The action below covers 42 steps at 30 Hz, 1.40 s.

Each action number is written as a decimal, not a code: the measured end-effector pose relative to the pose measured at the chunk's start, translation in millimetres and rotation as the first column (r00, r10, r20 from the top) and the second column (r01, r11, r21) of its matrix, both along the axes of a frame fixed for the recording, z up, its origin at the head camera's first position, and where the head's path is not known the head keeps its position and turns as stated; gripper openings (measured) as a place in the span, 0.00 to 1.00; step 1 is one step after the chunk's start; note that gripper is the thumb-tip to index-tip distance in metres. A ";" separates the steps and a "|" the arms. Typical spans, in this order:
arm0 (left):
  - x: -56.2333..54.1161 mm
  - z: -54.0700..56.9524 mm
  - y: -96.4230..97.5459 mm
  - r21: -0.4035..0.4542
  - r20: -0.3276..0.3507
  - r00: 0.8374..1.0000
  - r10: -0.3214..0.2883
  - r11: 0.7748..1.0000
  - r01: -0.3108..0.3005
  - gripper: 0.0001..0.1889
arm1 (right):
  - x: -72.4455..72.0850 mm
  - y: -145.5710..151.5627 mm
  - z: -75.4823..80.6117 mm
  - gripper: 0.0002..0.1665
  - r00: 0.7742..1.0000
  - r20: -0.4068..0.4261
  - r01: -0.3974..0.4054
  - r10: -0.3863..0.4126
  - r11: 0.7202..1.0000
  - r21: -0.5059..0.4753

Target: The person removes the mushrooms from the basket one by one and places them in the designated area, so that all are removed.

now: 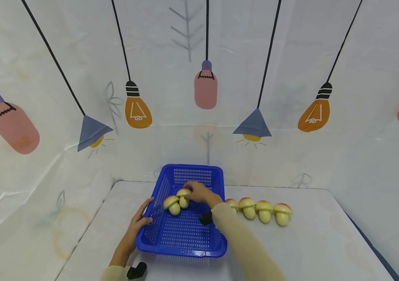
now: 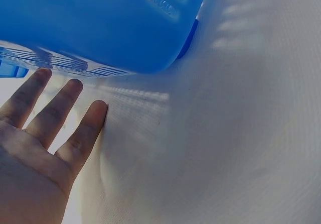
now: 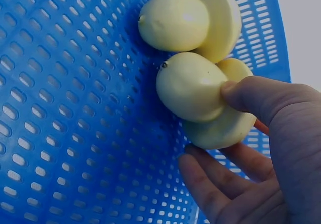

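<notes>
A blue plastic basket (image 1: pixel 182 234) with perforated walls stands on the white table. My left hand (image 1: pixel 137 223) is at its left side, straight fingers against the wall, as the left wrist view also shows. Inside the basket, my right hand (image 1: pixel 201 194) pinches a toy mushroom (image 3: pixel 190 86), pale yellow with a reddish cap, thumb on the stem and fingers by the cap. A second toy mushroom (image 3: pixel 173 20) lies right beside it, the two touching.
Several more toy mushrooms (image 1: pixel 264 210) lie in a row on the table (image 1: pixel 312 242), right of the basket; the right forearm partly hides the nearest one. Behind the table hangs a white cloth (image 1: pixel 171 144) printed with lamps.
</notes>
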<state>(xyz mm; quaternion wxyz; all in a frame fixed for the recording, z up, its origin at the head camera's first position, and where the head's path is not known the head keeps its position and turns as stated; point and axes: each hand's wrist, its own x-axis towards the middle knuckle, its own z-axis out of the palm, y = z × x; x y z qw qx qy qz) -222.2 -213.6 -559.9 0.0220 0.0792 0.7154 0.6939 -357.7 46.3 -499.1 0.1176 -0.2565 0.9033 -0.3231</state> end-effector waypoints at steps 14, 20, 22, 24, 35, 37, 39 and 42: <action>-0.6 0.2 -0.9 -0.024 0.000 1.000 0.003 1.000 -0.003 0.36 | -3.6 21.4 6.0 0.26 0.998 -0.019 0.064 -0.067 0.989 -0.131; -0.6 0.6 -1.2 -0.027 -0.002 1.000 -0.001 1.000 0.001 0.36 | -3.6 26.6 19.9 0.26 0.997 -0.049 0.056 -0.064 0.987 -0.149; -0.4 0.9 -1.2 -0.027 0.002 1.000 0.003 1.000 -0.003 0.36 | -2.8 27.7 24.6 0.27 0.997 -0.052 0.055 -0.063 0.989 -0.140; -0.3 1.2 -0.9 -0.028 0.005 1.000 0.007 1.000 -0.007 0.36 | -1.7 29.0 29.2 0.27 0.997 -0.052 0.056 -0.064 0.989 -0.139; 0.2 2.1 0.4 -0.023 0.010 1.000 0.000 1.000 0.000 0.36 | 9.7 41.6 54.5 0.27 0.998 -0.034 0.044 -0.054 0.967 -0.251; 0.3 2.0 0.2 -0.019 0.012 1.000 -0.003 1.000 0.003 0.36 | 12.5 45.1 60.2 0.26 0.998 -0.034 0.038 -0.049 0.963 -0.268; 0.3 1.8 0.0 -0.017 0.015 1.000 0.001 1.000 -0.001 0.36 | 14.5 48.4 65.1 0.26 0.998 -0.038 0.030 -0.043 0.959 -0.281; -0.1 1.4 -0.1 -0.021 0.018 1.000 0.004 1.000 -0.004 0.36 | 14.2 54.4 67.5 0.26 0.998 -0.057 0.017 -0.036 0.956 -0.293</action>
